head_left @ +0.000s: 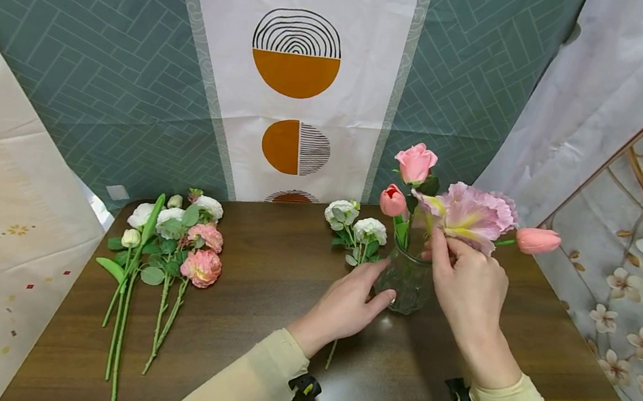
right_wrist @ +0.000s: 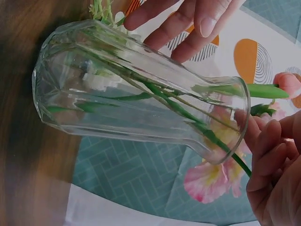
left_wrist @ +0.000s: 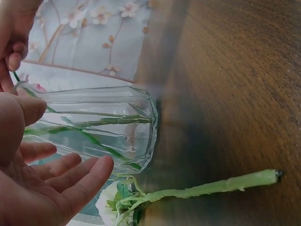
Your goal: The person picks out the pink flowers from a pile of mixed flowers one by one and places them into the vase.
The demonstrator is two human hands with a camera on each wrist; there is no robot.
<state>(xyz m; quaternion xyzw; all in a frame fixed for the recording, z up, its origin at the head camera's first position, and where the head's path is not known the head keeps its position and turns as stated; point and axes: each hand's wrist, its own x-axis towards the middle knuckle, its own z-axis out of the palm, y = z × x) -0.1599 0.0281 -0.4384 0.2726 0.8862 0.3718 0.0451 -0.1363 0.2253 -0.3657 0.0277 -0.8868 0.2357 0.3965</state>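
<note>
A clear glass vase [head_left: 408, 285] stands upright on the table, with several green stems [right_wrist: 162, 96] crossing inside it. Out of its mouth rise a pink rose [head_left: 416, 164], a pink tulip [head_left: 393, 201] and a large ruffled pink-purple flower [head_left: 470, 214]; another tulip [head_left: 538, 241] leans out to the right. My right hand [head_left: 469, 293] is at the rim, thumb and fingers pinching at the base of the ruffled flower; the exact grip on its stem is partly hidden. My left hand [head_left: 347, 303] is beside the vase's left side with fingers extended, contact with the glass unclear.
White flowers [head_left: 369, 231] on a stem lie just left of and behind the vase. At the table's left lie white and pink flowers [head_left: 201, 268] and long green stems [head_left: 121, 337]. Patterned cloths [head_left: 102, 46] hang behind and at both sides.
</note>
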